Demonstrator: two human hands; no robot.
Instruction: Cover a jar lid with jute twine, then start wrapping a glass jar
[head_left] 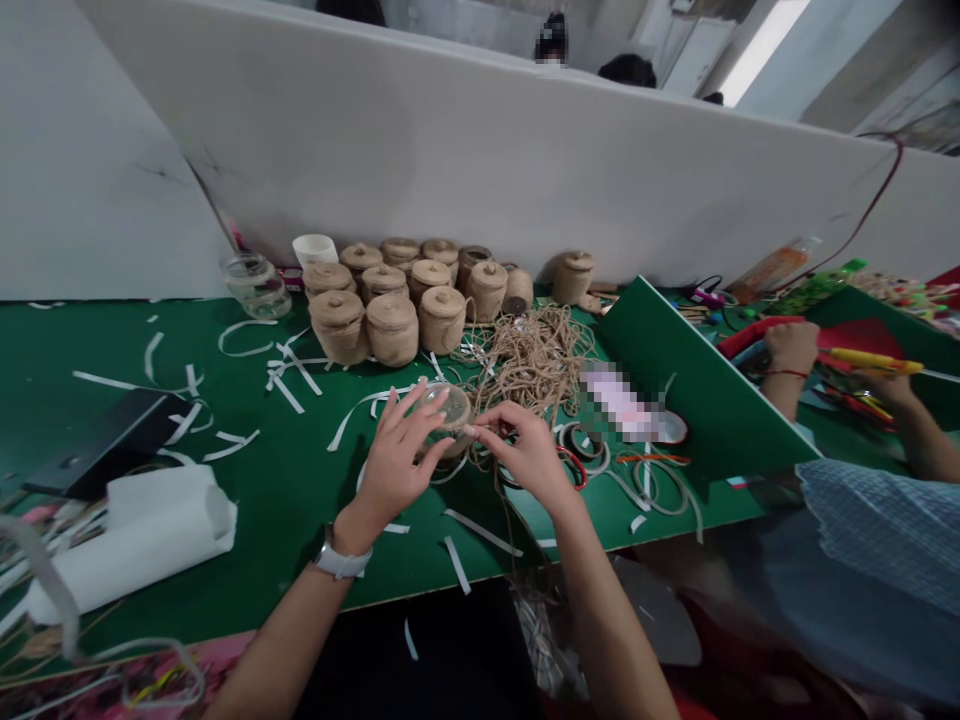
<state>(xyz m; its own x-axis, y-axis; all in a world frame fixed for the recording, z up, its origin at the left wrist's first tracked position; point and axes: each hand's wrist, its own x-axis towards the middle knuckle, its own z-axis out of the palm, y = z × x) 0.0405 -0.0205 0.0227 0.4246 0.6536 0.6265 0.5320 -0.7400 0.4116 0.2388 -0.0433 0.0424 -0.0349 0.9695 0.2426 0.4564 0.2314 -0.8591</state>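
A clear glass jar stands on the green table in front of me. My left hand curves around its left side and rim, with the fingers bent over it. At the jar's right side, my right hand pinches thin jute twine close to the glass. A loose heap of brown twine lies just behind my right hand, and strands trail down beneath that hand. Behind the jar, several lidded jars wrapped in twine are grouped together. My palms and part of the jar's lower side are hidden.
Paper strips are scattered about. On the left are a white roll and a dark box; a glass bowl stands behind. Tape rolls lie right of me. A green divider separates a co-worker's hands.
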